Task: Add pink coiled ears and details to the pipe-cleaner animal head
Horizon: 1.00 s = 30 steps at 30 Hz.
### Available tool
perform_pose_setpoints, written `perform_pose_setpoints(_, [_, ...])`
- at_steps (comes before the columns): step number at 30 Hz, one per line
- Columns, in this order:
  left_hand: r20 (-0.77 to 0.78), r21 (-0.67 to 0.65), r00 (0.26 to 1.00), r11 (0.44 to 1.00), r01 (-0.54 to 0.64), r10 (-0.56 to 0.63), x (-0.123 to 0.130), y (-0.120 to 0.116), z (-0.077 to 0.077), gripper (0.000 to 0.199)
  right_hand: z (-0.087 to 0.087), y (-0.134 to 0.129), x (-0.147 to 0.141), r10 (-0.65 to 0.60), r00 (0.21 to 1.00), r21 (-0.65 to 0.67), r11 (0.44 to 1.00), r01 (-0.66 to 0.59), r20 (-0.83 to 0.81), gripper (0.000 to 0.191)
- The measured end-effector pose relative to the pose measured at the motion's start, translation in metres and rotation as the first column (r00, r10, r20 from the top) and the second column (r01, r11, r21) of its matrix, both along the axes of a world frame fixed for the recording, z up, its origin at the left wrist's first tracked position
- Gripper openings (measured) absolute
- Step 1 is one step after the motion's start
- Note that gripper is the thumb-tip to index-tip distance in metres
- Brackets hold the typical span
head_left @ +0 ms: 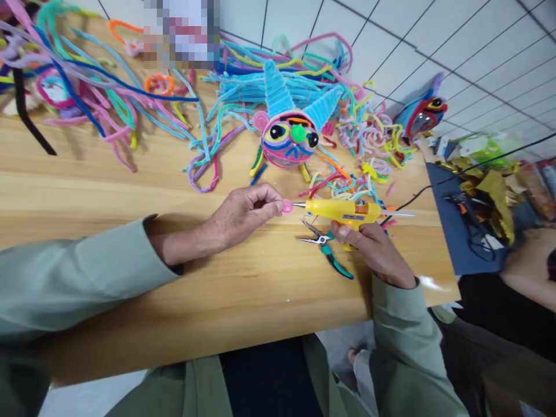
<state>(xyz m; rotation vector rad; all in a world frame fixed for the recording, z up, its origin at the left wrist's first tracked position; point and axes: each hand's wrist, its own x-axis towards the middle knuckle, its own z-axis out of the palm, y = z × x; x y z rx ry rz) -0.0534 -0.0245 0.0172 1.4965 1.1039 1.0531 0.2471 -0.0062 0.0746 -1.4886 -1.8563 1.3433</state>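
Observation:
My left hand [243, 219] pinches a small pink coil [287, 206] between thumb and fingertips, over the middle of the wooden table. In my right hand [376, 246] is a yellow glue gun [341, 209], its metal nozzle pointing left at the coil and very close to it; whether they touch is unclear. A clear glue stick sticks out of its back end. Beyond my hands stands a colourful animal figure [289, 139] with blue ears, black eyes and a green nose. Pliers with teal handles [332, 255] lie with jaws apart below the glue gun.
Colourful pipe cleaners [117, 104] cover the back left, with a blue bundle [243, 90] behind the figure and curled pieces [365, 133] at right. A second figure [423, 116] stands back right. A dark cable [417, 197] runs rightwards. A person's arm [532, 263] is at the right edge.

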Motion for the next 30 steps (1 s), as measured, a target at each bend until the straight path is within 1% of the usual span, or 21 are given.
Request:
perform_pose_setpoints(5, [0.024, -0.017, 1.0, 1.0, 0.011, -0.011, 0.0008, 0.0, 0.0005, 0.021, -0.002, 0.0014, 0.0012, -0.018, 1.0, 0.013, 1.0, 0.018, -0.015, 0.057])
perform_pose_setpoints(15, [0.023, 0.014, 1.0, 1.0, 0.017, -0.017, 0.0016, 0.0008, 0.0015, 0.022, 0.0013, -0.0006, -0.0038, -0.009, 1.0, 0.013, 1.0, 0.009, 0.002, 0.053])
perform_pose_setpoints(22, [0.018, 0.004, 0.999, 0.999, 0.037, -0.037, 0.0027, 0.0012, 0.0042, 0.024, -0.0019, 0.0, -0.0025, -0.007, 1.0, 0.008, 1.0, 0.007, 0.017, 0.054])
perform_pose_setpoints(30, [0.011, 0.03, 1.0, 0.999, 0.023, -0.024, 0.0021, 0.0014, 0.0013, 0.022, -0.0012, -0.0008, -0.0024, 0.007, 1.0, 0.007, 1.0, -0.007, 0.022, 0.055])
